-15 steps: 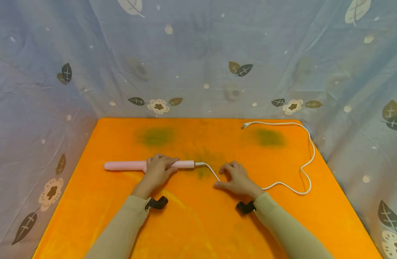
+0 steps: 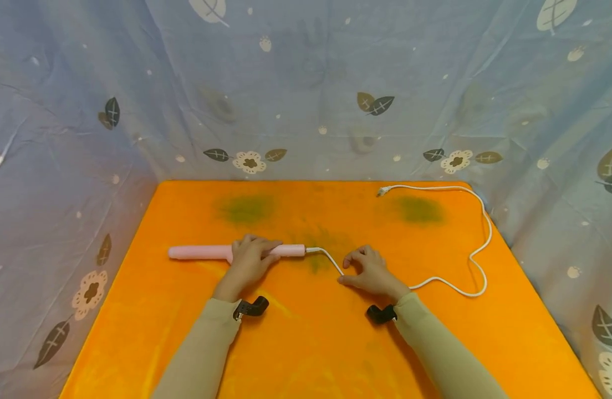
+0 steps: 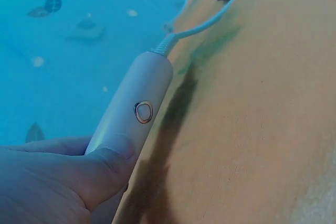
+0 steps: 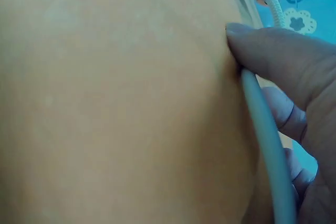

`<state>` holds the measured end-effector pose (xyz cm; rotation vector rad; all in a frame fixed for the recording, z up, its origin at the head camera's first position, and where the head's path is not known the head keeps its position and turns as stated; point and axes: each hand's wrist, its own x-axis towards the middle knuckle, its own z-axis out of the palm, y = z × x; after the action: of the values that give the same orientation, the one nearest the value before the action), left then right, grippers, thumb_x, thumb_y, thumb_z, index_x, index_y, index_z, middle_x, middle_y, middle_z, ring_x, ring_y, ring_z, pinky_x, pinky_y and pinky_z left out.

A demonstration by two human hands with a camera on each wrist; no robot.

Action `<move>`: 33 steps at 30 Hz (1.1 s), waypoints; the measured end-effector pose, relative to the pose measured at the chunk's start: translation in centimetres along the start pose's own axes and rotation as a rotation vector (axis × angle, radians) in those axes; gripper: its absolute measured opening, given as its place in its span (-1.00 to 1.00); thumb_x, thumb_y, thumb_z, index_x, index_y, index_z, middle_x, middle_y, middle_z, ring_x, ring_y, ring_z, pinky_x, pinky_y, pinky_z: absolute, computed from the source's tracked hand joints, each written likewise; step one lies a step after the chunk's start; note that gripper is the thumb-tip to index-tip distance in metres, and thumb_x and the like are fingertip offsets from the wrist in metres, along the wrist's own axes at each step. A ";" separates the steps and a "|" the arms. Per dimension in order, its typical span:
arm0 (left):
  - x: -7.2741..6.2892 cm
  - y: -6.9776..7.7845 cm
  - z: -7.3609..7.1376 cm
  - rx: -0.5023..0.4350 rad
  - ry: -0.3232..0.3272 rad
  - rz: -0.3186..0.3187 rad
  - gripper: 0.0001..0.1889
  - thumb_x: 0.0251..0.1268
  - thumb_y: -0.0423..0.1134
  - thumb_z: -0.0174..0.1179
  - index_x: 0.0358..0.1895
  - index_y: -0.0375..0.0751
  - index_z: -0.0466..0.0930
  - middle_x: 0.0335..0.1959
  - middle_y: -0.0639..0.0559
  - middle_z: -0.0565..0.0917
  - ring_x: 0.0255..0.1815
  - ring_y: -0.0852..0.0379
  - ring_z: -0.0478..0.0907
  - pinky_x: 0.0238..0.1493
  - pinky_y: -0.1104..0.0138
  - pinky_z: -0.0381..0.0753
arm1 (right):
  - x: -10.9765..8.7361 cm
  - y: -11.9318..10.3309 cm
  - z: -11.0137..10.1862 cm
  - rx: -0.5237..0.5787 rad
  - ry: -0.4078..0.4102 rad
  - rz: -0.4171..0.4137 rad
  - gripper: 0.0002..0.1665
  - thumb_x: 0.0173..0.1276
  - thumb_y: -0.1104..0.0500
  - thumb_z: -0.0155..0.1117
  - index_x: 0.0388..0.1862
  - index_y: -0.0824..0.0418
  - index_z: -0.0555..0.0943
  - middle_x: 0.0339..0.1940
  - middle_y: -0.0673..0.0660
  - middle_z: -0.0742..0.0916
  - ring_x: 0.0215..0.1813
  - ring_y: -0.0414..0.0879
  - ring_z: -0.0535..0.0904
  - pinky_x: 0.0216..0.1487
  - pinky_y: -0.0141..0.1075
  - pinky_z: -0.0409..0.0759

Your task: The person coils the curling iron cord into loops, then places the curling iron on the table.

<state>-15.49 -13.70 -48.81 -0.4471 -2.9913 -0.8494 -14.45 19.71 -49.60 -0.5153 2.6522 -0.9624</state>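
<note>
A pink hair styling iron (image 2: 201, 252) lies crosswise on the orange cloth, its long barrel pointing left. My left hand (image 2: 247, 265) grips it around the handle, thumb along the near side. In the left wrist view, a ring-shaped button (image 3: 143, 112) shows on the handle (image 3: 134, 85) beyond the thumb. From the handle's right end a white cord (image 2: 331, 259) runs to my right hand (image 2: 372, 273). There the cord (image 4: 268, 140) passes between the thumb and the curled fingers, which hold it low over the cloth. Part of the cord is hidden beneath that hand.
Past my right hand the cord loops along the table's right side to its plug (image 2: 383, 191) near the back edge. Orange cloth (image 2: 296, 354) covers the table. A grey-blue curtain (image 2: 306, 83) with leaf and flower prints surrounds it at the back and sides.
The head view has shifted slightly, so the scene sits a little further right. Both hands keep their holds on the styling iron and the cord.
</note>
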 end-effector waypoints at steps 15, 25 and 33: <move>-0.1 -0.1 -0.1 -0.004 0.029 -0.001 -0.57 0.30 0.04 0.21 0.22 0.12 0.59 -0.01 0.09 0.65 0.01 0.05 0.32 -0.06 0.09 0.04 | -0.5 -0.8 0.2 -0.132 0.090 0.019 -0.68 0.26 -0.14 0.37 -0.29 0.01 0.51 -0.04 0.07 0.45 -0.11 0.01 0.36 -0.06 -0.06 0.32; 0.0 0.3 0.2 0.006 0.013 0.001 -0.58 0.30 0.03 0.22 0.22 0.13 0.59 0.00 0.10 0.65 0.00 0.06 0.32 -0.09 0.12 0.02 | -2.6 -1.1 1.3 -0.287 0.186 -0.072 -0.76 0.34 0.00 0.34 -0.37 0.08 0.51 0.14 0.25 0.49 -0.09 0.05 0.58 -0.10 -0.13 0.57; 0.2 0.3 0.0 0.019 0.020 0.001 -0.58 0.30 0.02 0.23 0.21 0.11 0.61 -0.02 0.08 0.66 -0.04 0.05 0.33 -0.11 0.11 0.04 | -2.7 -0.7 -0.7 -0.106 -0.033 -0.078 -0.94 0.38 0.19 0.29 -0.21 0.09 0.58 0.16 0.17 0.45 -0.23 -0.16 0.51 -0.21 -0.25 0.53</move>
<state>-15.60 -13.37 -48.67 -0.4377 -2.9782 -0.8196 -12.15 20.70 -48.27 -0.6569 2.6822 -0.8299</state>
